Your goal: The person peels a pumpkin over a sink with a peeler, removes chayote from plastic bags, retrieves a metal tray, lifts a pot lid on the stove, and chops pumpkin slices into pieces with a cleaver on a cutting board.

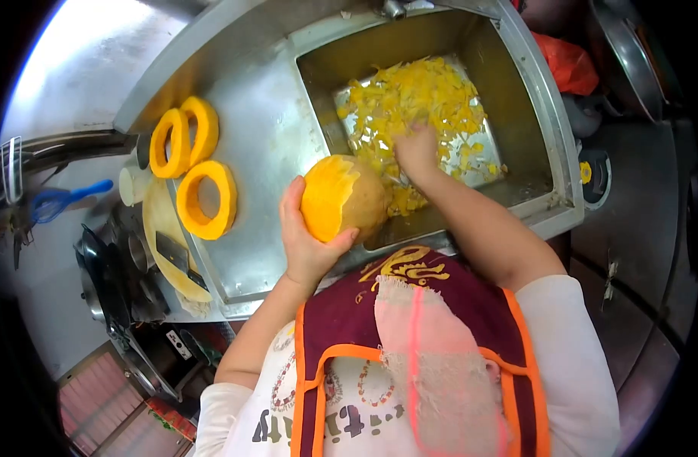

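Note:
My left hand (311,244) grips a partly peeled pumpkin (326,194) by its left and lower side, at the sink's near left corner. The pumpkin's left part is bare orange flesh, while tan skin remains on the right. My right hand (417,148) is over the sink (524,129), right of the pumpkin and apart from it. Its fingers look closed but blurred, and what they hold cannot be made out. Yellow peelings (440,91) cover much of the sink bottom.
Three hollow orange pumpkin rings (229,199) lie on the steel counter (269,114) at the left. Beyond them are a round board (160,221) with a cleaver (172,251) and a blue whisk (75,194). A red bag (566,65) is at the upper right.

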The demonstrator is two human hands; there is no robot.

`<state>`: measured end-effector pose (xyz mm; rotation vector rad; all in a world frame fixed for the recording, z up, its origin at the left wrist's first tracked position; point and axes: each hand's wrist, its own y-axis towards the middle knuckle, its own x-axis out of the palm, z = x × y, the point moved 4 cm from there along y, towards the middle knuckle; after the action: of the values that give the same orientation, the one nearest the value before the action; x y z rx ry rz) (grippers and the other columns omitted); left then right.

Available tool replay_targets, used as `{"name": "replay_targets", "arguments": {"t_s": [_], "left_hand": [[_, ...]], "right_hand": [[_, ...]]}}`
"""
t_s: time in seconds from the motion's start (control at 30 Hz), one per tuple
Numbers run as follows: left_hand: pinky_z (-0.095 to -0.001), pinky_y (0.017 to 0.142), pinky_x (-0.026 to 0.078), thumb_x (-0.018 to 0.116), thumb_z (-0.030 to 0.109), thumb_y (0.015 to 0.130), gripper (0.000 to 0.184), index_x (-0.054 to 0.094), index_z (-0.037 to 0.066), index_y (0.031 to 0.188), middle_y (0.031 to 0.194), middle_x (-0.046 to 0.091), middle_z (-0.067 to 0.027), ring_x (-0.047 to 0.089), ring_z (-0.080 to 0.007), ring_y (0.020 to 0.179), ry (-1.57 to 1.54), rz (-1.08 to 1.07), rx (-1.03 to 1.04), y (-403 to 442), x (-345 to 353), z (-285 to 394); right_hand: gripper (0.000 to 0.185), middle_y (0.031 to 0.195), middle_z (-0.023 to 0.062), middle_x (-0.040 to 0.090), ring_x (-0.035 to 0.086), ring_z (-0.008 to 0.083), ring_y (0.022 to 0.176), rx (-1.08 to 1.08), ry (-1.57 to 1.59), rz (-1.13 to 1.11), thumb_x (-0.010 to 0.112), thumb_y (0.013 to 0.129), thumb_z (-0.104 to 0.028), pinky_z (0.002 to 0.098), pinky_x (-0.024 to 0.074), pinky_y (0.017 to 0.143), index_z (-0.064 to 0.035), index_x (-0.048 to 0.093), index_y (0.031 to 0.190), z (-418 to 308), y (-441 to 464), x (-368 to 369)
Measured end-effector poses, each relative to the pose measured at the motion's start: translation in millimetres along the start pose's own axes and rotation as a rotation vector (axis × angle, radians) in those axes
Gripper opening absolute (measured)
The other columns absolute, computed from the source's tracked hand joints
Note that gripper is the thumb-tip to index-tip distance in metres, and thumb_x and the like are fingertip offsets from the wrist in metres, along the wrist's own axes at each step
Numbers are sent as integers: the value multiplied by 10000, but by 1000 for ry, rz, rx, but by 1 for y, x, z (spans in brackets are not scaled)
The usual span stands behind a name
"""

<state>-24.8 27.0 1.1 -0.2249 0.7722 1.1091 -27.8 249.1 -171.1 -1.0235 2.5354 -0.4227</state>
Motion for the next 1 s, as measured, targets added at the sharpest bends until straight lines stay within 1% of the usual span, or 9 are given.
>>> {"name": "replay_targets", "arguments": {"t_s": [0.03,0.17,0.33,0.43,0.5,0.57,0.67,0.8,1.0], "left_hand": [[-372,976,326,779,449,581,954,339,-32,1277,1205,409,-161,415,-285,1125,-17,-1,-2,2,1,-1],[-379,992,309,782,440,571,971,319,-15,1293,1238,378,-167,393,-295,1149,-25,-73,-30,-1,1,-4],[-381,1014,288,812,358,511,1042,264,3,1323,1288,329,-168,359,-304,1193,-55,-289,-22,8,-9,-5],[-378,1024,278,823,307,481,1070,246,9,1331,1298,324,-164,347,-303,1211,-21,-334,-4,11,-12,-7],[-376,1028,274,827,279,479,1070,243,9,1333,1299,329,-161,346,-297,1217,-44,-321,4,13,-12,-7],[-396,1035,271,820,243,485,1026,262,21,1318,1314,319,-189,332,-330,1227,-103,-278,-27,10,-13,-5],[-379,1026,281,821,252,498,1024,259,3,1317,1292,346,-175,361,-294,1205,-132,-236,-87,0,-7,-12],[-367,1000,308,823,232,509,1011,257,-19,1309,1244,378,-168,397,-277,1160,10,-105,-90,-7,2,2],[-377,965,336,831,146,487,917,318,-13,1230,1177,391,-193,421,-310,1094,143,-60,-108,-9,-5,17]], "right_hand": [[316,721,146,584,605,221,597,-43,-170,-24,555,722,-39,289,491,501,119,488,987,44,20,-4],[114,687,118,527,604,227,619,578,589,-132,555,742,-35,292,493,528,39,506,814,-39,-25,-6],[150,704,115,553,567,180,616,-6,385,-382,548,757,-84,232,434,616,43,496,818,-111,-88,17],[158,710,118,563,548,165,599,77,566,-296,554,753,-78,239,425,551,56,497,814,-81,-71,25],[145,720,127,565,550,176,613,119,240,31,550,751,-56,267,436,512,64,498,814,-35,-23,16],[222,648,151,566,539,209,564,307,234,-34,592,706,-95,300,446,584,91,514,800,-8,3,-15],[166,670,144,574,542,214,575,457,613,17,571,704,-75,306,440,579,83,529,738,-38,-17,-10],[354,694,134,580,551,195,595,166,509,-252,583,691,-99,285,447,592,98,476,965,-85,-74,15],[445,695,120,584,562,171,636,24,274,-275,598,703,-157,271,453,621,94,436,1033,-113,-82,25]]}}
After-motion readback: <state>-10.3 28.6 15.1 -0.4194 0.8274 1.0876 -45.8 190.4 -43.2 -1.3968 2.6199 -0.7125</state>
